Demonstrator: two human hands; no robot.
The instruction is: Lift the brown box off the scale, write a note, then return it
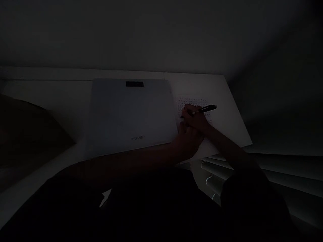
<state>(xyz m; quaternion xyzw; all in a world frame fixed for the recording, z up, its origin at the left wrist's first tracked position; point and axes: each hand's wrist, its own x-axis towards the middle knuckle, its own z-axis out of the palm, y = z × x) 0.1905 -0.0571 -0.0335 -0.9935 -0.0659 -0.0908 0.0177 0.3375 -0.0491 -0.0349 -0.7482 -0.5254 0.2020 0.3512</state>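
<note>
In the dim head view, my right hand (195,117) is closed around a dark pen (209,108). The pen's tip points left and down, close to a sheet of paper (193,101) covered in rows of small dark marks. My left hand (188,141) lies just below the right one, touching or nearly touching it, at the lower part of the paper. Its fingers look curled in, and anything under them is hidden. Left of both hands is a flat pale grey panel (131,111) with rounded corners, a small dark window near its top and lettering near its bottom.
A white tabletop (234,117) carries these things and ends in a slanted edge on the right. A plain wall (126,37) stands behind it. Dark shapes (27,134) fill the left side. Pale folds with small bright curved edges (208,180) lie below right.
</note>
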